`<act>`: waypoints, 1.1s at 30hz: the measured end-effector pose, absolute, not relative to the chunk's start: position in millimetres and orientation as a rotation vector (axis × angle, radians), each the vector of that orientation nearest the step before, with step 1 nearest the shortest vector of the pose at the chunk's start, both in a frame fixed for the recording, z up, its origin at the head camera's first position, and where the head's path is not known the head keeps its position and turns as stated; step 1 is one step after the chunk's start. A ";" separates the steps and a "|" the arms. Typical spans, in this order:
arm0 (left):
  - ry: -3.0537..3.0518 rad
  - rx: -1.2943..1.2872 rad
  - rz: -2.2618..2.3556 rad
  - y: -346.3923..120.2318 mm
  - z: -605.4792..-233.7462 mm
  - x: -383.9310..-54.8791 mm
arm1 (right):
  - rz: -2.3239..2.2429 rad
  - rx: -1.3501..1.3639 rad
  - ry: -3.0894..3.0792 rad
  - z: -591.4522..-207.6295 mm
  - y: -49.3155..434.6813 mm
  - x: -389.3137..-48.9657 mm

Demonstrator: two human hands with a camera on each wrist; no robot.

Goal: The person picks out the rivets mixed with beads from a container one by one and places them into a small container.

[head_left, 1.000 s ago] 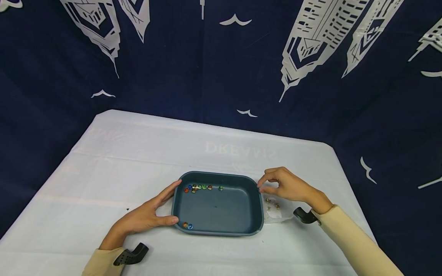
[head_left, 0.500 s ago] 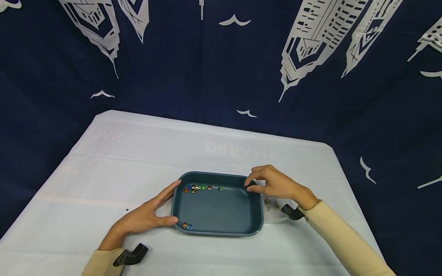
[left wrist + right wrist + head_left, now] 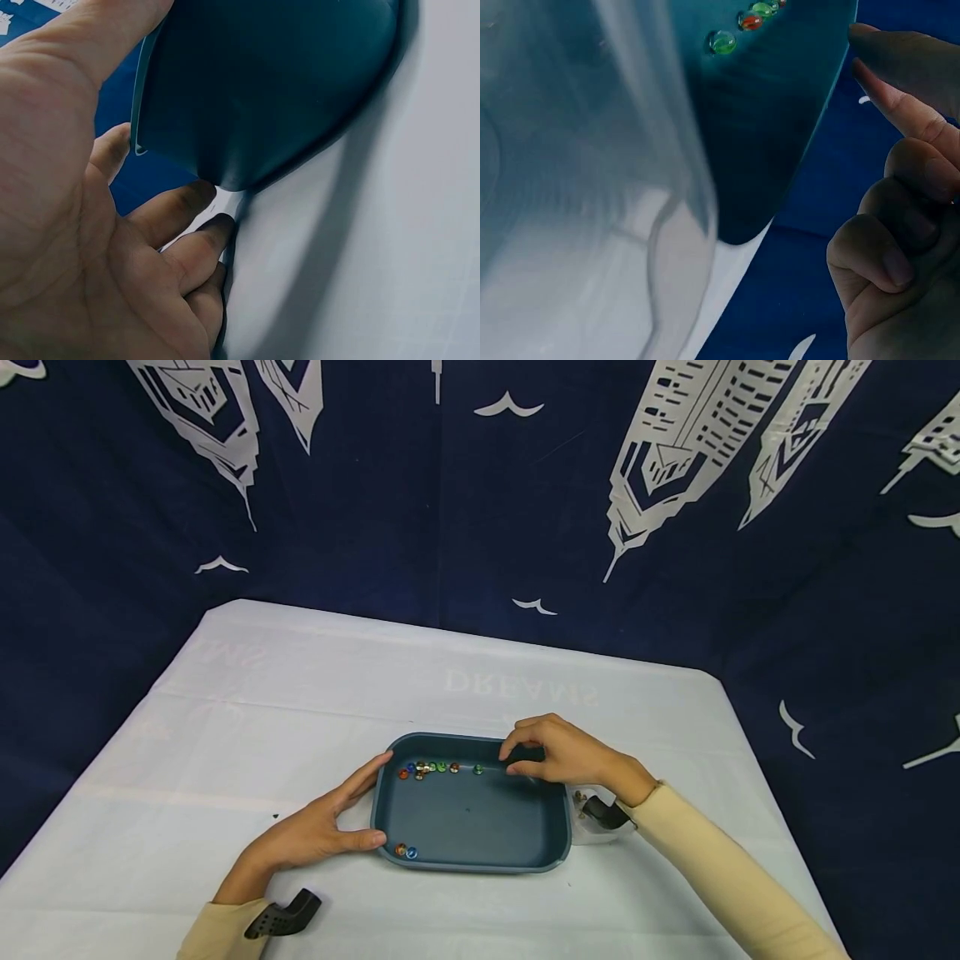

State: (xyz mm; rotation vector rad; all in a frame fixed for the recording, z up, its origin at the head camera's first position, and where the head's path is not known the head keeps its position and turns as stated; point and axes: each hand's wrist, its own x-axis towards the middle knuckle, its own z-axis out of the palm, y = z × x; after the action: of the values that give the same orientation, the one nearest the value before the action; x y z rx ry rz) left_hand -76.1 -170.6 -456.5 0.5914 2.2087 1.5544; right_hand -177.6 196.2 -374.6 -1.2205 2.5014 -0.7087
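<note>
A blue-green rectangular tray [image 3: 480, 831] lies on the white cloth. My left hand [image 3: 318, 827] rests against its left end, thumb and index finger spread along the rim. Several glass marbles [image 3: 432, 767] line the tray's back wall. A green marble [image 3: 477, 769] sits apart at their right, and an orange marble [image 3: 401, 850] and a blue marble [image 3: 412, 852] lie in the front left corner. My right hand [image 3: 566, 752] hovers over the tray's back right part, left of it the green marble. In the right wrist view, a narrow gap shows between thumb and index fingertips, with nothing visible there; the other fingers curl.
A clear plastic container [image 3: 596, 835] with a few amber marbles stands against the tray's right side, partly hidden under the right wrist. A dark speck [image 3: 275, 816] lies on the cloth at left. A navy curtain [image 3: 360, 527] hangs behind the table.
My right hand has moved left, from above the clear container across the tray's right rim to over the tray. The left hand, tray and marbles have stayed put.
</note>
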 end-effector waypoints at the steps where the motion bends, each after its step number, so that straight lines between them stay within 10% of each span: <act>1: 2.206 0.593 1.558 -170.6 -456.6 -76.1 | -0.711 -1.219 2.495 -375.1 194.2 -177.7; 33: 2.183 0.587 1.571 -171.4 -457.2 -76.1 | -0.492 -1.413 2.385 -379.8 102.3 -190.3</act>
State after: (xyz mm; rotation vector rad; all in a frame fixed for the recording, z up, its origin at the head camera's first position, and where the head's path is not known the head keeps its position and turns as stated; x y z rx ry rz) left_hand -76.1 -171.4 -457.2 0.5869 2.1827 1.5707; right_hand -190.3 102.3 -379.8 -1.4128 2.3849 -0.4918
